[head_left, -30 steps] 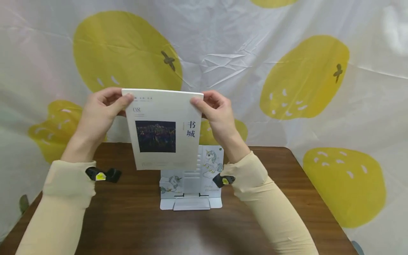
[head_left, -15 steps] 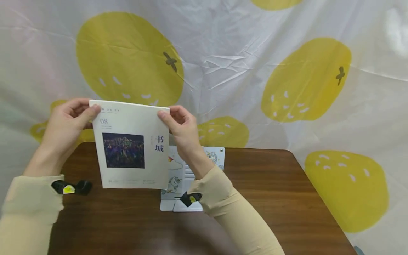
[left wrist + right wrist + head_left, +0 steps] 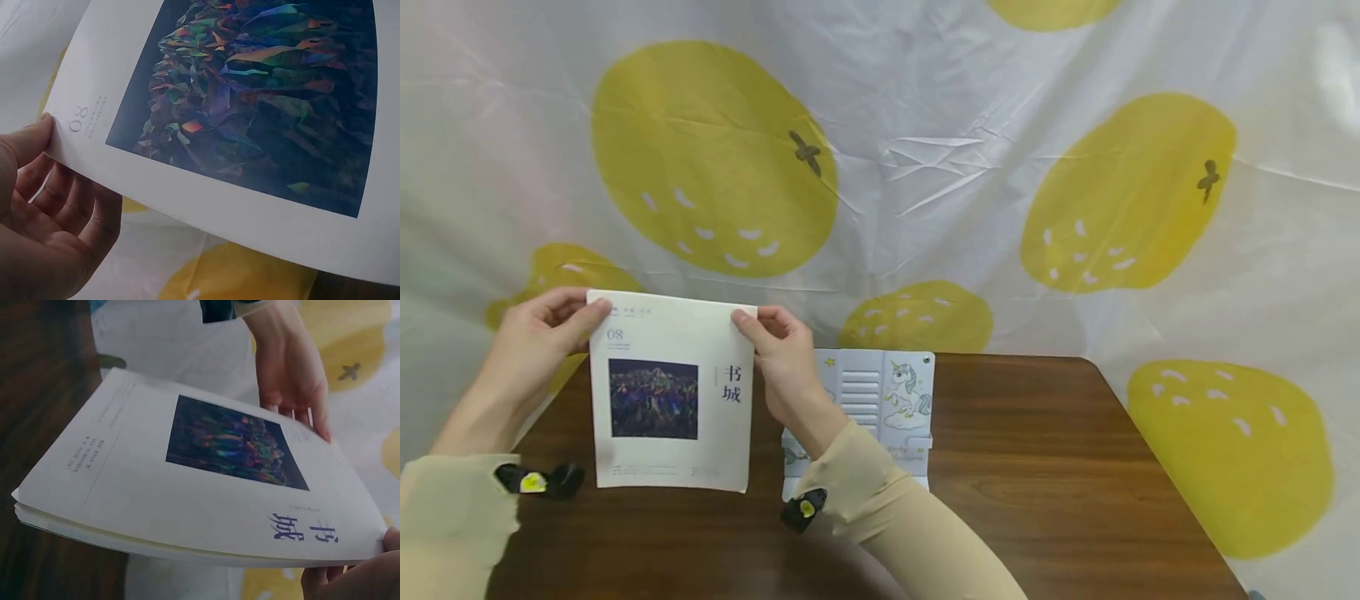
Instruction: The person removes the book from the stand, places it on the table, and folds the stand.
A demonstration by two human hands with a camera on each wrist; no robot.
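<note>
A white magazine [image 3: 655, 333] with a dark square picture on its cover hangs upright over the left part of the table. My left hand [image 3: 538, 346] pinches its upper left corner, thumb on the cover and fingers behind. At the upper right corner my right hand [image 3: 786, 358] pinches it the same way. The left wrist view shows the left hand [image 3: 56, 212] at the cover's edge by the number 08. In the right wrist view the magazine [image 3: 144, 512] appears closed, its page edges showing, with the right hand [image 3: 362, 575] at one corner.
A white book stand [image 3: 859, 387] with unicorn drawings stands on the brown wooden table [image 3: 1037, 467], partly hidden by my right forearm. Behind the table hangs a pale curtain [image 3: 940, 92] printed with large yellow fruit shapes.
Both hands have carried the magazine left and down, away from in front of the book stand. More of the stand's upper part now shows. The grip at both corners looks unchanged.
</note>
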